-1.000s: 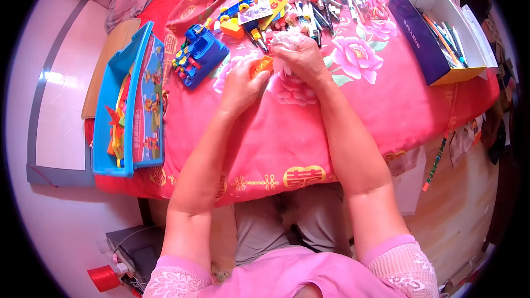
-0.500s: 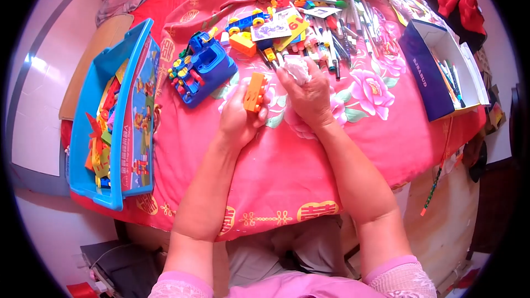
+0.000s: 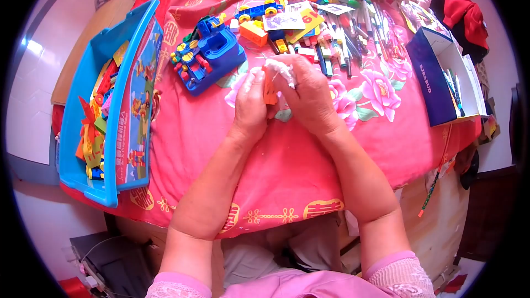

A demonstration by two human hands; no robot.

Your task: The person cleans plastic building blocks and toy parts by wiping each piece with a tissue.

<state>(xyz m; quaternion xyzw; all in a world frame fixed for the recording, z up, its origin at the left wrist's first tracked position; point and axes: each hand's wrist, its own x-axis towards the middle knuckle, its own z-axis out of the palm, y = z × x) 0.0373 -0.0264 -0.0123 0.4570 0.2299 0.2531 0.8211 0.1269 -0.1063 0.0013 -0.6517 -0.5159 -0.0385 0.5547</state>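
An orange block [image 3: 270, 89] is wrapped by the fingers of my left hand [image 3: 251, 105], over the red flowered cloth. My right hand [image 3: 310, 91] pinches a crumpled white tissue [image 3: 282, 72] against the upper part of the block, and the two hands meet there. My fingers partly hide the block. Just beyond the hands lie another orange block [image 3: 253, 33], picture cards [image 3: 284, 20] and a heap of markers [image 3: 345, 44]. To their left sits a blue toy case [image 3: 212, 55] with small coloured parts on it.
At the left edge stands a blue bin [image 3: 112, 132] holding coloured toy pieces. A dark blue and white box [image 3: 430, 80] with pens is at the right. A patterned pencil [image 3: 429, 193] hangs at the cloth's right edge. Bunched fabric lies at the back.
My right hand has moved left and brought the tissue onto the orange block. My left hand has turned, so less of the block shows. The camera view has also shifted.
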